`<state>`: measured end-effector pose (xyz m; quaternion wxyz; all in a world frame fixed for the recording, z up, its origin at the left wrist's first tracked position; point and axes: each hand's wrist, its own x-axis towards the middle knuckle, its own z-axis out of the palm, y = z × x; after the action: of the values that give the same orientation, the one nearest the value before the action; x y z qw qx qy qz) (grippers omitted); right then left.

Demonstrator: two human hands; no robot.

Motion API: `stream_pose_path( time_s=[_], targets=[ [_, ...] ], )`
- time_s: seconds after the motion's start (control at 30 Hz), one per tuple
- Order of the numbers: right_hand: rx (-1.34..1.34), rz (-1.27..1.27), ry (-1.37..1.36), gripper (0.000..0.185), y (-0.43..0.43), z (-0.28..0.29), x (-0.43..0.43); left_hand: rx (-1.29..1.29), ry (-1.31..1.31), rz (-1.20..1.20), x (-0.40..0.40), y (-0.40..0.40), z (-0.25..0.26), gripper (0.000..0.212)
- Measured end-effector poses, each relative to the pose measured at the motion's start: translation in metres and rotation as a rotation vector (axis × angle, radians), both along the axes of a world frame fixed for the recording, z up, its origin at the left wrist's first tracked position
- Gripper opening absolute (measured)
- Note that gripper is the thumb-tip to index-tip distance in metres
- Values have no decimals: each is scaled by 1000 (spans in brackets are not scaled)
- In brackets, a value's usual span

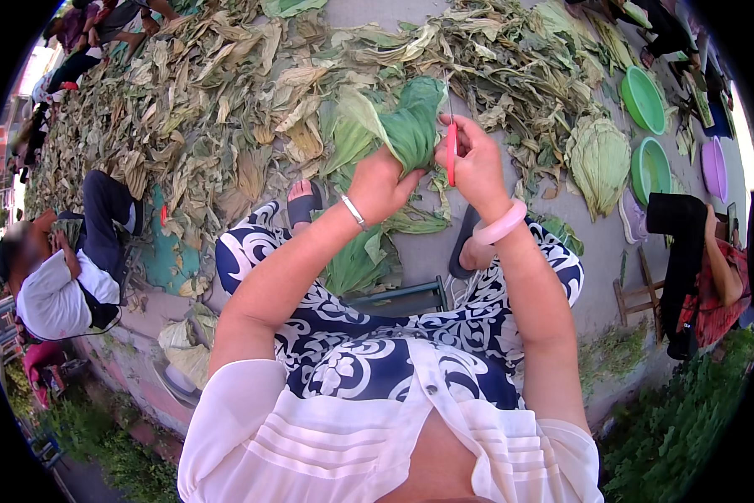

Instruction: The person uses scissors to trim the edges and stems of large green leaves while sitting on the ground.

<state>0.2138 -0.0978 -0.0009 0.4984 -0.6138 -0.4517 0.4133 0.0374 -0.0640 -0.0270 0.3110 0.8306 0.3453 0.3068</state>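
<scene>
My left hand (383, 187) grips a large green leaf (415, 119), folded into a loose bundle with a paler leaf part at its left. In my right hand (476, 165) is a pair of scissors with red handles (452, 154); the blades point away from me, close beside the leaf's right edge. Whether the blades are apart cannot be told clearly. Below my hands, more green leaves (355, 261) lie on the ground between my feet. A dark metal stool frame (402, 294) shows under me.
Dry leaves (220, 82) cover much of the ground ahead and left. At right stand green basins (650, 166), a purple basin (715, 168) and a flattened pale leaf stack (597, 160). A person in a white top (59, 292) sits left; another in red (720, 283) sits right.
</scene>
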Motion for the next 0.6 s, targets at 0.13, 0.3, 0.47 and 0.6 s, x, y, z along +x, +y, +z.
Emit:
stream_pose_path(
  time_s=[0.13, 0.3, 0.47, 0.6],
  targets=[
    [1, -7, 126, 47, 1, 5, 2, -80, -43, -14, -2, 4, 0, 33],
    [-19, 36, 161, 49, 0, 14, -1, -116, -22, -29, -4, 4, 5, 33],
    [-8, 24, 107, 49, 0, 6, 0, -495, -289, -35, 1, 6, 23, 33],
    [-27, -4, 119, 50, 0, 8, 1, -785, -474, 166, -1, 11, 28, 28]
  ],
)
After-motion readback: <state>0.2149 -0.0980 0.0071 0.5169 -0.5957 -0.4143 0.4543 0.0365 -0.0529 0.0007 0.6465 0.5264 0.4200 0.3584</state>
